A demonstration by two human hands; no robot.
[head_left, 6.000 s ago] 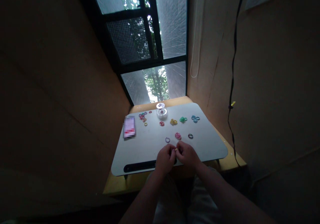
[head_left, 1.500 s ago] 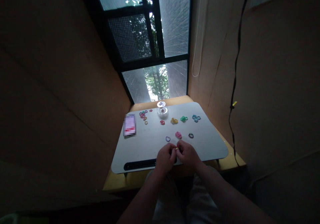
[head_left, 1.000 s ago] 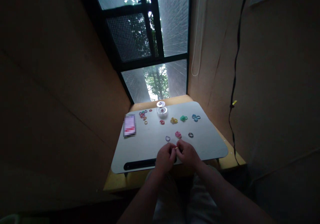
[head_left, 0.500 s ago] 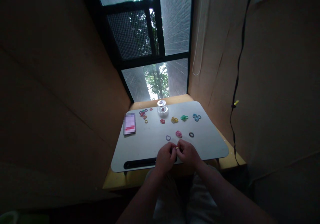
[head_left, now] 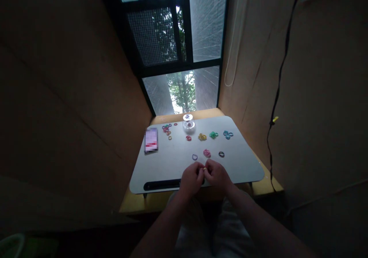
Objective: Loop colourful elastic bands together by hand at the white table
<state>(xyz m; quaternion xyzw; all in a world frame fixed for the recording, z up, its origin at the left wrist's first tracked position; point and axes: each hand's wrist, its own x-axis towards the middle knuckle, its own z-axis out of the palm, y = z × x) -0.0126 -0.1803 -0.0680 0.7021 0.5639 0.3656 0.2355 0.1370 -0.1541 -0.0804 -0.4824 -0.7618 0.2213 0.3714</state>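
Observation:
My left hand (head_left: 192,177) and my right hand (head_left: 216,176) meet over the front edge of the white table (head_left: 172,162). Both are closed, thumbs and fingertips pinched together around a small yellow band (head_left: 205,168), mostly covered by the fingers. Just beyond them lie a pale purple band (head_left: 194,157), a pink pile of bands (head_left: 207,153) and a dark band (head_left: 221,154). Farther back is a row of small piles: red bands (head_left: 188,138), yellow bands (head_left: 202,137), green bands (head_left: 213,135) and blue bands (head_left: 228,135).
Mixed coloured bands (head_left: 166,129) lie at the back left, near a blurred-out flat item (head_left: 151,140). A clear round container (head_left: 189,126) stands at the back, before the window. A black slot (head_left: 161,184) runs along the front edge. A dark cable (head_left: 280,74) hangs at right.
The whole view has shifted slightly with my head. My hands stay pinched together at the same spot over the table's front edge, the yellow band still between them.

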